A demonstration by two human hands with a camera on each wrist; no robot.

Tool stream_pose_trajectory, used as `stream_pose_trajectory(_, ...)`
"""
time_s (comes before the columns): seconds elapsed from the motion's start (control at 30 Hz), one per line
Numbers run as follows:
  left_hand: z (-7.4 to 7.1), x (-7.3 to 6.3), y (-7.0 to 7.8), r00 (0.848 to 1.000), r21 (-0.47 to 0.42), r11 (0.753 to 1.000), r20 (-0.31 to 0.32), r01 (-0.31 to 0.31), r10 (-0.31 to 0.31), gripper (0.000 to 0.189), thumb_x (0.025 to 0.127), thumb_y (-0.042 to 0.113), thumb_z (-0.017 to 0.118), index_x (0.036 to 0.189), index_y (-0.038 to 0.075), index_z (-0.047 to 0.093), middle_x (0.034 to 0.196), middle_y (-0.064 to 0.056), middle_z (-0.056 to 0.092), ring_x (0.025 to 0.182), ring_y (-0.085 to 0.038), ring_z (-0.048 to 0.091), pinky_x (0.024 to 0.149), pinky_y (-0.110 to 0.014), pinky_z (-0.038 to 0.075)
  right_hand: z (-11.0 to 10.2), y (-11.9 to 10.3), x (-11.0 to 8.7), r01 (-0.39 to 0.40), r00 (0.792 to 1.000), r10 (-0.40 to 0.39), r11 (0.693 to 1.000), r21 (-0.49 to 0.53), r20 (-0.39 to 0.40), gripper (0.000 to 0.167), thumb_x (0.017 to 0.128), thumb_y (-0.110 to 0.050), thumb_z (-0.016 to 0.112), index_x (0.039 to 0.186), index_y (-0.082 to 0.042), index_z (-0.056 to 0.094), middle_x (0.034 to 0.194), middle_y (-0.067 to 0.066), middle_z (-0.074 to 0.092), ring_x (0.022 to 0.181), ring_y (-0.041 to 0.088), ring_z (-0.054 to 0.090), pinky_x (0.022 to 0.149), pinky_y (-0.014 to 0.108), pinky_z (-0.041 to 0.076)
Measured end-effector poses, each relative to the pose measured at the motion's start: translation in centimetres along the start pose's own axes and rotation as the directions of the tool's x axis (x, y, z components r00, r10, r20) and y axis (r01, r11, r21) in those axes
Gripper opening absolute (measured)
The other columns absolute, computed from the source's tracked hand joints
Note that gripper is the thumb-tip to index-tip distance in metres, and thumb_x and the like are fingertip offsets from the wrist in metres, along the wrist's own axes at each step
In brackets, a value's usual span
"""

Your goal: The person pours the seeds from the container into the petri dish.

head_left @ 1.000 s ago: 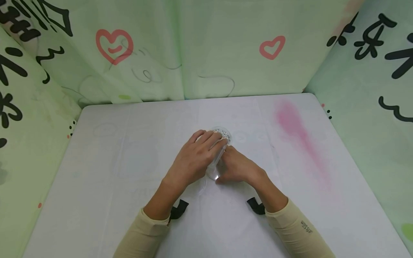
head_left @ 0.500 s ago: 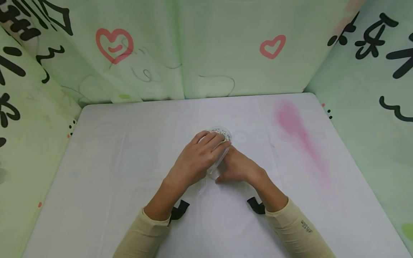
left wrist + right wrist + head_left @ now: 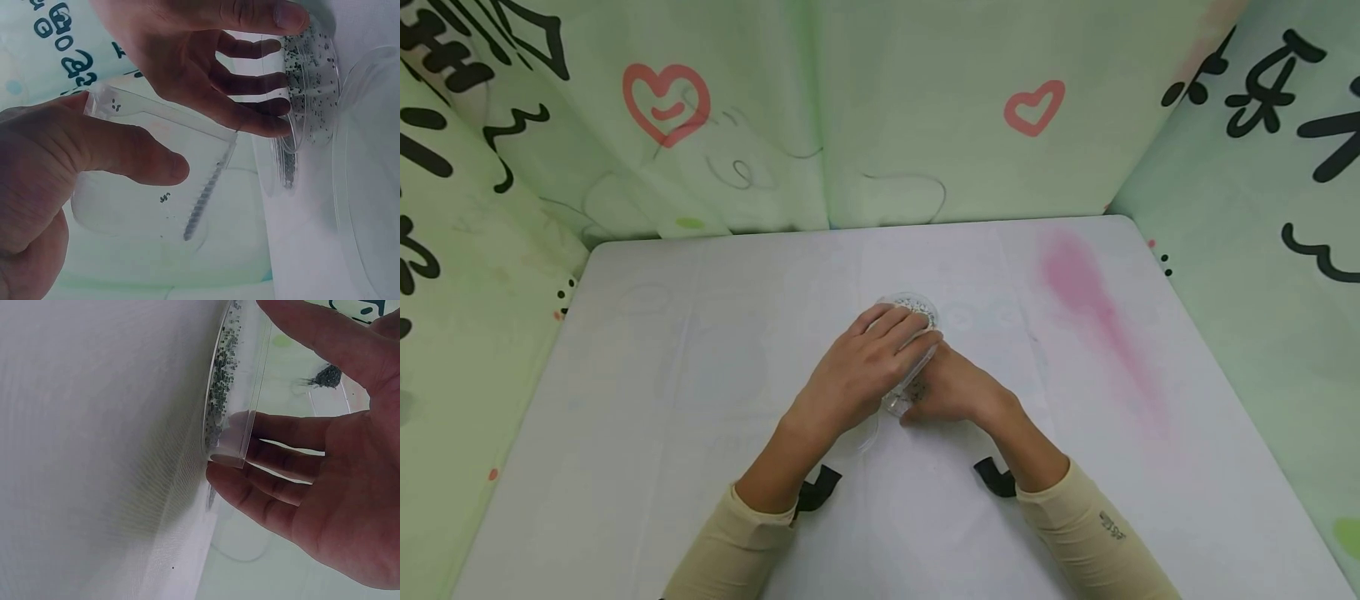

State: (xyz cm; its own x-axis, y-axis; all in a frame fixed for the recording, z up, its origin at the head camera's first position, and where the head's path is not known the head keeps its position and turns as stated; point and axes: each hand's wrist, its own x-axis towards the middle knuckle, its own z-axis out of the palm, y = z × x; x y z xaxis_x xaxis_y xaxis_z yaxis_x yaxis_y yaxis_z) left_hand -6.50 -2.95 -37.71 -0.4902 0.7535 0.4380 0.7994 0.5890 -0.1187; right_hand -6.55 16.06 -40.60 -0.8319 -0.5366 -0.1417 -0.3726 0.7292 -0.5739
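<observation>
In the head view my left hand (image 3: 859, 367) grips a clear plastic container from above. The left wrist view shows that container (image 3: 134, 203) tilted, my thumb (image 3: 144, 156) across its wall and a row of dark bits (image 3: 203, 203) along one edge. Below and beside it, a shallow clear round dish (image 3: 925, 307) stands on the table, holding small dark specks (image 3: 224, 381). My right hand (image 3: 958, 387) holds the dish at its side, thumb and fingers spread along its rim. The left hand hides much of both vessels in the head view.
A clear round piece like a lid (image 3: 868, 435) lies partly under my left wrist, larger in the left wrist view. The white-covered table (image 3: 737, 317) has a pink stain (image 3: 1090, 300) at right. Green printed curtains (image 3: 880, 108) stand behind and at both sides.
My left hand has shifted slightly to the right over the dish. Dark specks now show near the right thumb, where the clear surface looked bare. The right hand has barely moved.
</observation>
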Motion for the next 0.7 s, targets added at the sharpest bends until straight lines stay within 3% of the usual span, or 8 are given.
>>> stream_pose_trajectory(0.2, -0.01, 0.05, 0.02, 1.0, -0.005, 1.0, -0.006, -0.017, 0.017, 0.048, 0.092, -0.006, 0.071, 0.135, 0.015, 0.066, 0.138, -0.001, 0.061, 0.131, -0.021, 0.053, 0.122, -0.034, 0.034, 0.06, 0.11, -0.03, 0.016, 1.0, -0.015, 1.0, 0.017, -0.009, 0.102, 0.065, -0.013, 0.097, 0.151, 0.007, 0.044, 0.154, 0.021, 0.049, 0.135, 0.032, 0.053, 0.115, 0.05, 0.044)
stream_pose_trajectory(0.4, -0.03, 0.06, 0.05, 1.0, -0.011, 1.0, -0.013, -0.022, 0.022, 0.047, 0.093, -0.005, 0.07, 0.135, 0.016, 0.066, 0.138, -0.001, 0.06, 0.132, -0.021, 0.053, 0.122, -0.034, 0.032, 0.23, 0.21, 0.16, 0.013, 1.0, -0.013, 1.0, 0.011, -0.009, 0.094, 0.065, -0.012, 0.095, 0.146, 0.004, 0.05, 0.147, 0.017, 0.055, 0.124, 0.028, 0.057, 0.108, 0.047, 0.048)
stream_pose_trajectory(0.7, -0.1, 0.06, 0.04, 1.0, -0.01, 1.0, 0.005, -0.029, 0.029, 0.051, 0.091, -0.004, 0.074, 0.137, 0.015, 0.066, 0.141, -0.003, 0.06, 0.134, -0.022, 0.052, 0.123, -0.035, 0.032, 0.22, 0.12, 0.21, -0.011, 1.0, 0.011, 1.0, 0.018, -0.007, 0.098, 0.065, -0.012, 0.095, 0.149, 0.005, 0.046, 0.148, 0.018, 0.054, 0.125, 0.028, 0.057, 0.108, 0.046, 0.048)
